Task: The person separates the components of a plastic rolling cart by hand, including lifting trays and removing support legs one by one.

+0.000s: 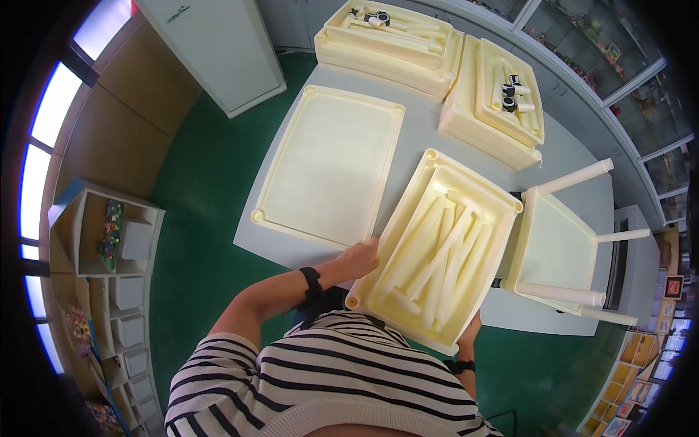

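Gripping a cream plastic tabletop panel [437,251], upturned like a tray with loose cream leg tubes [440,266] lying in it: left hand [360,256] clasps its near-left edge, right hand [470,331] holds the near-right corner from below, fingers hidden. Panel rests tilted on the grey table [422,131] edge, against the striped shirt. Left of the grip, a second flat panel [328,164]; right of it, an assembled small table on its side [557,251]; beyond, stacked panels with parts [393,44]. Judgement: keep the panel level so the tubes stay in.
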`<action>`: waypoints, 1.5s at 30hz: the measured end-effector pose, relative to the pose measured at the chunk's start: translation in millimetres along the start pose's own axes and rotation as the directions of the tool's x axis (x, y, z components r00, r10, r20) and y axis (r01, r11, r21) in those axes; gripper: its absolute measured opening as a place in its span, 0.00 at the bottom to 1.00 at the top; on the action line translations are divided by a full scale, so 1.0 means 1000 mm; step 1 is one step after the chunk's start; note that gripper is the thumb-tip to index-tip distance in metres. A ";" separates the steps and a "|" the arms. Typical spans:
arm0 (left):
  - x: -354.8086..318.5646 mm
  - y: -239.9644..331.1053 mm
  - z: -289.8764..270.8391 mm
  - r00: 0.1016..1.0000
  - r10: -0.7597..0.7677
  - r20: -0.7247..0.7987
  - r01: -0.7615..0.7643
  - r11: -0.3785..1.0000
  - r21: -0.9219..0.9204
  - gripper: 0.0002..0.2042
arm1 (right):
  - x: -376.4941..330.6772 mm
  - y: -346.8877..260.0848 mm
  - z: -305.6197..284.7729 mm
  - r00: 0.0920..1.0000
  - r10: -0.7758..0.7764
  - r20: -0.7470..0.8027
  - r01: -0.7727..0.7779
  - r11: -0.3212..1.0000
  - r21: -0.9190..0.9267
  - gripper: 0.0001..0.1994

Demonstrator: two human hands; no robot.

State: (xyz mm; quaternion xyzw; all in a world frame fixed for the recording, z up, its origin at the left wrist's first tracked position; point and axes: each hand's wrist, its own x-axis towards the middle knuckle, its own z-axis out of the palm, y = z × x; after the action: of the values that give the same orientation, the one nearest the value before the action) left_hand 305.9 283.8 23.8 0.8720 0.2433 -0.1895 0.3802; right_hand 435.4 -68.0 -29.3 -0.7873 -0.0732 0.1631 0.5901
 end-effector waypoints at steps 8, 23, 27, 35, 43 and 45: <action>-0.016 -0.009 -0.091 0.989 0.045 -0.144 -0.041 0.999 0.030 0.20 | 0.037 -0.048 0.054 0.998 -0.059 0.027 0.060 0.997 -0.040 0.08; -0.040 -0.221 -0.211 0.873 0.015 -0.488 0.053 0.991 0.124 0.16 | 0.075 -0.116 0.309 0.980 -0.108 0.169 0.161 0.926 -0.342 0.16; -0.030 -0.236 -0.225 0.897 -0.011 -0.442 0.086 0.985 0.150 0.16 | 0.073 -0.117 0.332 0.969 -0.178 0.168 0.236 0.866 -0.441 0.17; -0.018 -0.245 -0.233 0.907 0.024 -0.420 0.026 0.993 0.115 0.17 | 0.069 -0.131 0.334 0.975 -0.067 0.211 0.195 0.712 -0.675 0.16; -0.008 -0.249 -0.227 0.933 -0.136 -0.332 0.162 0.986 0.050 0.23 | 0.067 -0.150 0.331 0.949 0.123 0.290 0.214 0.423 -0.880 0.17; 0.004 -0.286 -0.203 0.845 0.031 -0.534 -0.113 0.986 -0.122 0.25 | 0.066 -0.145 0.336 0.962 0.040 0.268 0.225 0.437 -0.871 0.14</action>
State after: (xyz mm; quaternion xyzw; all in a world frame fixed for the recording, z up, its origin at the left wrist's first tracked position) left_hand 176.5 607.3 -12.1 0.8679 0.3194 0.0917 0.3692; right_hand 392.8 298.8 13.1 -0.9469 -0.2647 0.1644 0.0792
